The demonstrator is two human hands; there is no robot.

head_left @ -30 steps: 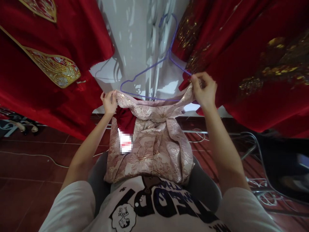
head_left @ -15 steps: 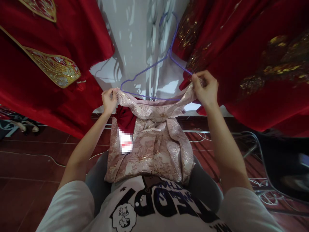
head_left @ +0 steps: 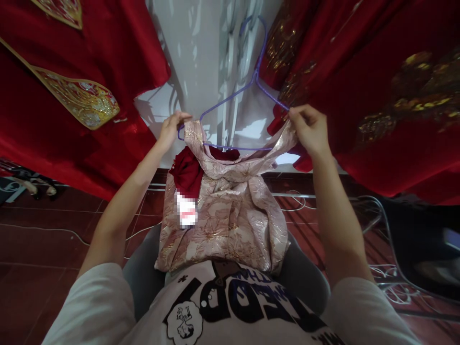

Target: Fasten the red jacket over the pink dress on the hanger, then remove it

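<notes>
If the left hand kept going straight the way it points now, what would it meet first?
Probably the purple wire hanger: the left hand, gripping the pink garment, points at its left corner. Depth is unclear.

The left hand (head_left: 171,130) now sits higher and further right than a second ago, at the left end of the purple wire hanger (head_left: 230,103), carrying its corner of the pink brocade garment (head_left: 230,211) up over that end. More of the dark red lining (head_left: 187,170) shows beneath. The right hand (head_left: 308,128) sits slightly higher, its pinch on the other corner unchanged
</notes>
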